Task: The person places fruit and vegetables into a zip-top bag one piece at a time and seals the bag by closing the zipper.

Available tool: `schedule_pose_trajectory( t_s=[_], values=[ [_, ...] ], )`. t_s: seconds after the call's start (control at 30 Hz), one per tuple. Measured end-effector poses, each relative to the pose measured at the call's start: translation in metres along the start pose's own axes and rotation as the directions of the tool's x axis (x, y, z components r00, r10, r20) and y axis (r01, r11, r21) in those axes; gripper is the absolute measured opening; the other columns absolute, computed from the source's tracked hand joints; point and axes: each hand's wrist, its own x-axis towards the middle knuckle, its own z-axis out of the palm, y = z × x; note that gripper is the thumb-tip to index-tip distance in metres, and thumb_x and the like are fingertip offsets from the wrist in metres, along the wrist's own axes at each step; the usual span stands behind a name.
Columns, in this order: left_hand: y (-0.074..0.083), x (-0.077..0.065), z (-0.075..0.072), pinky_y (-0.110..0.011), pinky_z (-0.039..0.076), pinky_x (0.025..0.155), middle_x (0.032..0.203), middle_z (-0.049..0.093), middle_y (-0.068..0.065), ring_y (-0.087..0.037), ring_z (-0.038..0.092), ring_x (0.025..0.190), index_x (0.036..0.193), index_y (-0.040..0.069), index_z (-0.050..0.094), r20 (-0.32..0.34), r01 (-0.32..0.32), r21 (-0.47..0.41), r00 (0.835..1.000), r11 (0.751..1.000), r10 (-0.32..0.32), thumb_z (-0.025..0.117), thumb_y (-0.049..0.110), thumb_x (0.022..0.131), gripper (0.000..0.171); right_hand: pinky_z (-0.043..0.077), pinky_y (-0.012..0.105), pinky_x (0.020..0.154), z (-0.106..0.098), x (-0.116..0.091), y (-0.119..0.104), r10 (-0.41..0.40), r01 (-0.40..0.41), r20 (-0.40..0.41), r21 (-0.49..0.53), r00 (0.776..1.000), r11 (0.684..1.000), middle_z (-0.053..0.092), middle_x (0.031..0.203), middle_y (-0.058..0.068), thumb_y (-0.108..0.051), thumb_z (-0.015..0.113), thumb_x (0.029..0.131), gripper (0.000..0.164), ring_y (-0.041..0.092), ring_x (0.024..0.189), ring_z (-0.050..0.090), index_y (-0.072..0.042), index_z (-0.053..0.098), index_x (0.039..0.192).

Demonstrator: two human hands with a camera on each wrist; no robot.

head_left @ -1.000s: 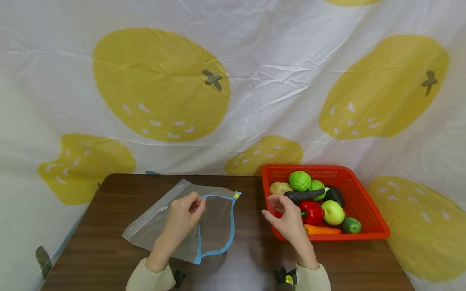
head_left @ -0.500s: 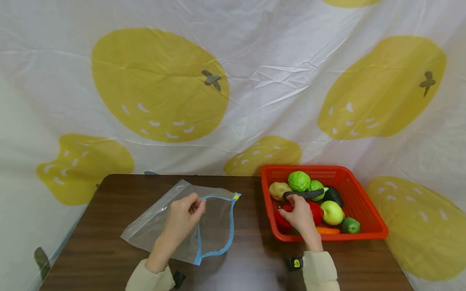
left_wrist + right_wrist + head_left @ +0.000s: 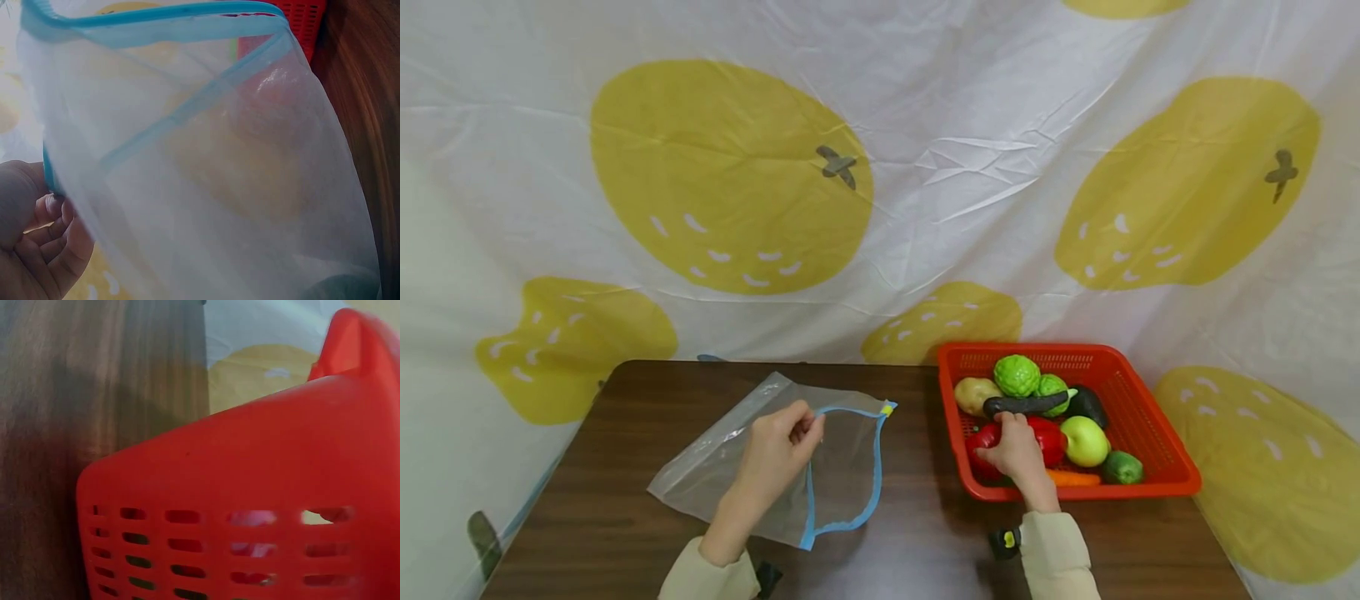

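Note:
My left hand (image 3: 778,446) pinches the blue zip edge of a clear zip bag (image 3: 846,467), whose mouth gapes toward the right. In the left wrist view, the curled fingers of this hand are at the blue edge, and the hazy bag (image 3: 206,187) fills most of the picture. My right hand (image 3: 1021,458) reaches into the red basket (image 3: 1157,433), thumb and fingers around a red bell pepper (image 3: 980,446) at the near left corner. Another red pepper (image 3: 1051,440) lies just right of the hand. In the right wrist view the basket wall (image 3: 250,456) hides most of this hand.
Also in the basket are a potato (image 3: 976,395), green bumpy fruits (image 3: 1017,375), a long dark eggplant (image 3: 1026,405), a dark oval fruit (image 3: 1088,407), a yellow-green apple (image 3: 1086,442), a green vegetable (image 3: 1123,467) and a carrot (image 3: 1075,478). A patterned cloth (image 3: 925,208) hangs behind the table (image 3: 625,433).
My right hand has moved from above the basket's left rim down into it, and its fingers have closed about the red bell pepper. The left hand and bag have stayed put.

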Motion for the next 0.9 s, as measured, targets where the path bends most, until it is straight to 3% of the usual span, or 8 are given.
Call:
schedule_pose_trajectory(
  t_s=[0.27,0.4,0.67,0.9],
  values=[
    [0.0,0.0,-0.001,-0.012,0.031,0.043,0.056,0.043,0.006,0.0,0.038,0.049,0.062,0.01,0.046,0.0,-0.004,0.0,1.0,1.0,0.004,0.069,-0.01,0.072,0.032,0.046,0.053,0.085,0.005,0.004,0.005,0.03,-0.024,0.119,-0.048,0.992,0.999,0.051,0.106,0.028,-0.016,0.087,0.058,0.076,0.042,0.096,0.052,0.011,0.044,0.115],
    [-0.001,-0.001,-0.001,-0.012,0.031,0.043,0.056,0.043,0.007,0.0,0.037,0.049,0.062,0.011,0.046,0.005,0.003,-0.002,1.0,1.0,-0.003,0.069,-0.01,0.072,0.033,0.046,0.053,0.084,0.006,0.004,0.005,0.046,-0.041,0.133,-0.041,0.99,0.998,0.051,0.105,0.029,-0.016,0.086,0.058,0.077,0.042,0.094,0.053,0.011,0.043,0.116],
    [-0.002,0.0,-0.001,-0.012,0.031,0.043,0.056,0.045,0.007,0.0,0.037,0.049,0.063,0.011,0.047,0.004,0.012,-0.006,1.0,1.0,-0.012,0.068,-0.009,0.073,0.032,0.045,0.056,0.086,-0.001,-0.002,0.002,0.058,-0.062,0.074,0.047,0.996,0.997,0.049,0.111,0.03,-0.018,0.083,0.063,0.077,0.044,0.097,0.052,0.01,0.041,0.121],
    [-0.004,0.003,0.0,-0.012,0.032,0.043,0.056,0.045,0.005,-0.001,0.039,0.049,0.063,0.009,0.047,-0.007,0.006,0.023,1.0,1.0,-0.006,0.069,-0.01,0.072,0.031,0.046,0.055,0.085,-0.021,-0.016,-0.025,0.045,-0.032,-0.083,0.155,0.996,0.987,0.047,0.119,0.028,-0.019,0.077,0.068,0.076,0.042,0.102,0.051,0.007,0.038,0.127]
  ],
)
